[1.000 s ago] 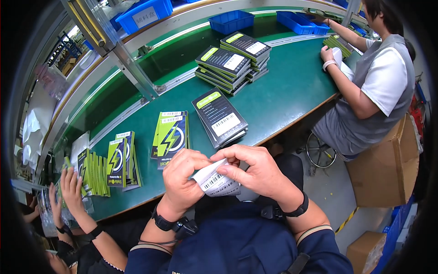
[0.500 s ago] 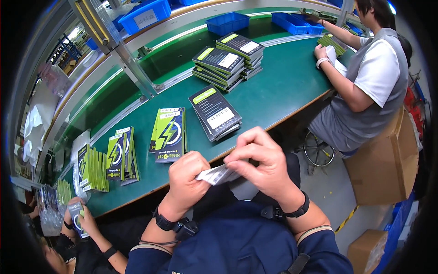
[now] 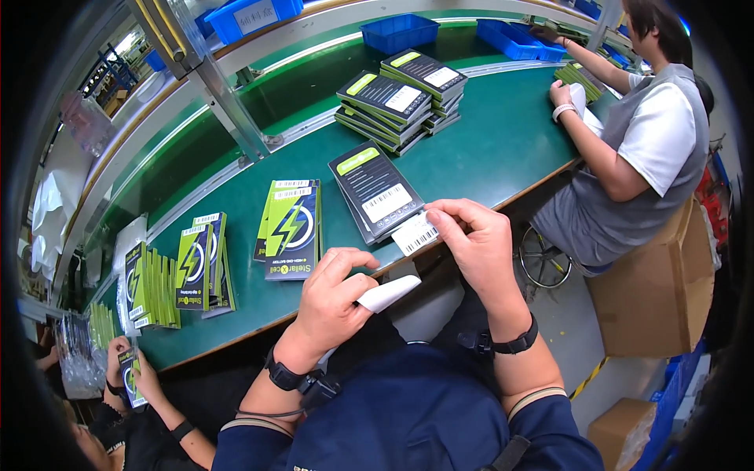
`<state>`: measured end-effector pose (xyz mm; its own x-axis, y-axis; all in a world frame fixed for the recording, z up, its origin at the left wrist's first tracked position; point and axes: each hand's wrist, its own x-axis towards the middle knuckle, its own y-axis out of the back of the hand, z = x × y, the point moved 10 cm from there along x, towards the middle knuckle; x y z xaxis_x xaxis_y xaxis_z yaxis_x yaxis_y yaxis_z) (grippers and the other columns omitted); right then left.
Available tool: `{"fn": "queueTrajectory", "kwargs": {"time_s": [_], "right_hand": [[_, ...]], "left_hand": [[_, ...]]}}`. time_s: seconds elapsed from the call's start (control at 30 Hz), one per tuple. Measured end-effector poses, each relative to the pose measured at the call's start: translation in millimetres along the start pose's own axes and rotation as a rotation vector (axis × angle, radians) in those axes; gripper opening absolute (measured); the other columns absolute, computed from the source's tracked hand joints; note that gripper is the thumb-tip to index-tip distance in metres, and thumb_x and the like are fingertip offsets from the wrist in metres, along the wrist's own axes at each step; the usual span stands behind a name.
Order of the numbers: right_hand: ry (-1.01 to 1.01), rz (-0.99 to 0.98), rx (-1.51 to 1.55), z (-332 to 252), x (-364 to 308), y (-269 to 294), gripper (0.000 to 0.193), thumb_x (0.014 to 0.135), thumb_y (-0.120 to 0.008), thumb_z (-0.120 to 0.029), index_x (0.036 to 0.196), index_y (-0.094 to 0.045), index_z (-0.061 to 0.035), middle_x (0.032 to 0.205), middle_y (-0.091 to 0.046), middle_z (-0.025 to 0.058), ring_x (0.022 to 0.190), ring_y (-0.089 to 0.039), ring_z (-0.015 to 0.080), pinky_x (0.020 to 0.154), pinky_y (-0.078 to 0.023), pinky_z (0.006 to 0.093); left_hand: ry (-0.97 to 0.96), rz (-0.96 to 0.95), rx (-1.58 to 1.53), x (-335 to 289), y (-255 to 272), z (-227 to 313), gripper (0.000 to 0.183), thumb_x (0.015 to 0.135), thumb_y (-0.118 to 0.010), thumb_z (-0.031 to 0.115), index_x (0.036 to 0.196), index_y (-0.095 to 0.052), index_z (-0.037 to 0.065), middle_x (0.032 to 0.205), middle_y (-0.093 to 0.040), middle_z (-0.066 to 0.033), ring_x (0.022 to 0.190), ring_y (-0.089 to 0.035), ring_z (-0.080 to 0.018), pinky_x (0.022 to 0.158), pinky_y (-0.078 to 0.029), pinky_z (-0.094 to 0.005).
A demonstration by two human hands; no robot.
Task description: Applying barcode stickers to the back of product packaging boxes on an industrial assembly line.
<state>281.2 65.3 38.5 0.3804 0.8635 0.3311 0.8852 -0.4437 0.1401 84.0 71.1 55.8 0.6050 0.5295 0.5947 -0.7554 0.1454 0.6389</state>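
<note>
Between the thumb and fingers of my right hand (image 3: 471, 235) is a white barcode label (image 3: 415, 233), pinched at its right end. It hangs at the front corner of a short stack of flat black-and-green boxes (image 3: 375, 188); whether it touches them I cannot tell. My left hand (image 3: 334, 302) is closed around a curled white strip of label backing paper (image 3: 389, 292), held lower and to the left. Left of the stack lie green-and-dark boxes (image 3: 290, 228) with a lightning-bolt print and barcode labels along their far ends.
Taller piles of boxes (image 3: 393, 102) stand farther back on the green table (image 3: 503, 149). More boxes (image 3: 200, 263) lie at left. A co-worker (image 3: 652, 149) sits at right; another person's hands (image 3: 133, 369) hold a box at lower left. Blue bins (image 3: 400, 34) line the back.
My hands have moved apart. The right one has carried the barcode label away from the backing strip, up toward the near box stack; the left keeps the strip.
</note>
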Motion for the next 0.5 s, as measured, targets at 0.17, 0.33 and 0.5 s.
{"fn": "queueTrajectory", "kwargs": {"time_s": [0.17, 0.33, 0.5], "right_hand": [[0.082, -0.010, -0.173, 1, 7, -15, 0.013, 0.092, -0.072, -0.006, 0.100, -0.076, 0.0031, 0.078, -0.072, 0.0057, 0.066, -0.061, 0.0060, 0.061, -0.050, 0.0224], [0.031, -0.018, -0.197, 12, 9, -21, 0.013, 0.092, -0.072, -0.007, 0.099, -0.076, 0.0033, 0.075, -0.071, 0.0048, 0.064, -0.061, 0.0059, 0.060, -0.050, 0.0227], [-0.012, -0.025, -0.169, 18, 11, -23, 0.013, 0.092, -0.072, -0.007, 0.099, -0.076, 0.0036, 0.074, -0.071, 0.0045, 0.064, -0.062, 0.0062, 0.060, -0.050, 0.0230]], "left_hand": [[-0.040, 0.026, 0.066, 4, 5, 1, 0.019, 0.069, -0.082, 0.009, 0.075, -0.065, 0.003, 0.107, -0.066, -0.0109, 0.102, -0.063, -0.0327, 0.084, -0.052, -0.0407], [-0.048, 0.030, 0.065, 6, 4, -3, 0.019, 0.069, -0.082, 0.010, 0.075, -0.065, 0.003, 0.112, -0.067, -0.0110, 0.106, -0.063, -0.0335, 0.088, -0.051, -0.0423], [-0.064, 0.020, 0.116, 6, -1, -10, 0.024, 0.071, -0.084, 0.015, 0.070, -0.063, 0.004, 0.119, -0.069, -0.0120, 0.113, -0.063, -0.0351, 0.091, -0.051, -0.0429]]}}
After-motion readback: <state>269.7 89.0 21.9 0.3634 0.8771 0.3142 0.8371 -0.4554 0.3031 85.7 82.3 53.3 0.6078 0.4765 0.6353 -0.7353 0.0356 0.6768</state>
